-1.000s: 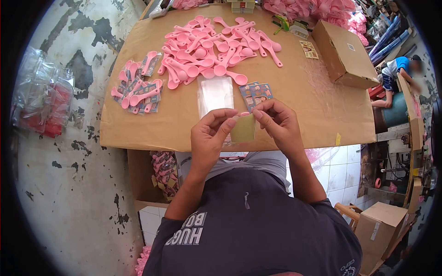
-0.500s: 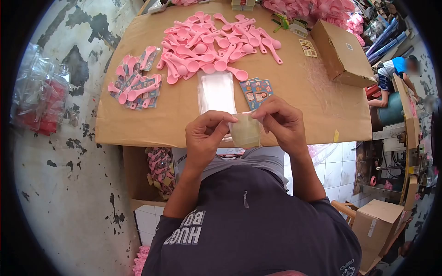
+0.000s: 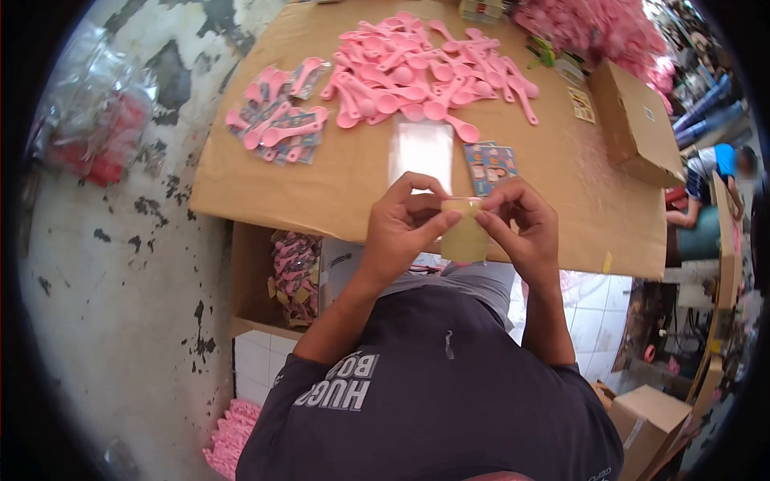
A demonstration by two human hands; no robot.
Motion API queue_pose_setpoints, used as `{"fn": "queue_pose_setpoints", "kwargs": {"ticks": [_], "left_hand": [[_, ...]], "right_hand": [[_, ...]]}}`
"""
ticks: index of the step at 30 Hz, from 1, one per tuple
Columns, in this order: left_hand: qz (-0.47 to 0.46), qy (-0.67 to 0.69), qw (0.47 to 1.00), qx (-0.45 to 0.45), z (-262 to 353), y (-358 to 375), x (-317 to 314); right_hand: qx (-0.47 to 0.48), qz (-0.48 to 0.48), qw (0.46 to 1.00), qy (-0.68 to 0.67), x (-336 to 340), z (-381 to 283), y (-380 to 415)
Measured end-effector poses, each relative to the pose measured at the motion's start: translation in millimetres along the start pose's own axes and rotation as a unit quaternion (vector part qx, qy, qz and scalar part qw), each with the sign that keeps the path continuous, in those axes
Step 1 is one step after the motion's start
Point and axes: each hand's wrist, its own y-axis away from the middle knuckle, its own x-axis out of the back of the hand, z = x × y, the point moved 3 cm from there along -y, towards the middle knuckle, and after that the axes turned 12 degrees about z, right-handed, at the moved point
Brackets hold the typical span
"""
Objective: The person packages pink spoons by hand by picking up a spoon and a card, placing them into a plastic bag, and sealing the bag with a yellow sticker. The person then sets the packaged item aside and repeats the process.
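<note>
Between both hands, held in front of my body at the table's near edge, is a small pale yellow, see-through plastic pouch (image 3: 464, 236). My left hand (image 3: 407, 220) pinches its top left corner between thumb and fingers. At the top right corner, my right hand (image 3: 521, 227) pinches it the same way. Just beyond the hands lies a stack of clear plastic bags (image 3: 421, 156). Blue printed cards (image 3: 491, 167) rest beside that stack, close to my right fingers. Farther back spreads a large heap of pink measuring spoons (image 3: 417, 72).
Bagged pink spoons with cards (image 3: 277, 120) lie at the table's left. A cardboard box (image 3: 638, 120) stands at the right, with pink bundles (image 3: 589, 36) behind. Under the table, an open carton (image 3: 253, 280) holds packed spoons. Another person (image 3: 710, 176) sits at far right.
The view has shifted, so the table contents appear farther right. My hands have drawn closer together at the pouch's top edge, both still pinching it. The heap and cards stay put on the table.
</note>
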Motion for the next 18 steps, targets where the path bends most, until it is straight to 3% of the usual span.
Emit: {"fn": "queue_pose_setpoints", "kwargs": {"ticks": [4,6,16,18], "left_hand": [[-0.028,0.000,0.999,0.018,11,1,2],[-0.113,-0.129,0.984,0.055,7,4,6],[-0.056,-0.210,0.970,-0.108,30,12,27],[-0.030,-0.247,0.957,-0.148,33,12,43]], "right_hand": [[-0.042,0.040,0.994,-0.087,-5,4,4],[-0.031,0.063,0.990,-0.123,-7,3,5],[-0.020,0.066,0.993,-0.095,-8,-2,5],[-0.019,0.124,0.987,-0.101,-10,-6,2]]}}
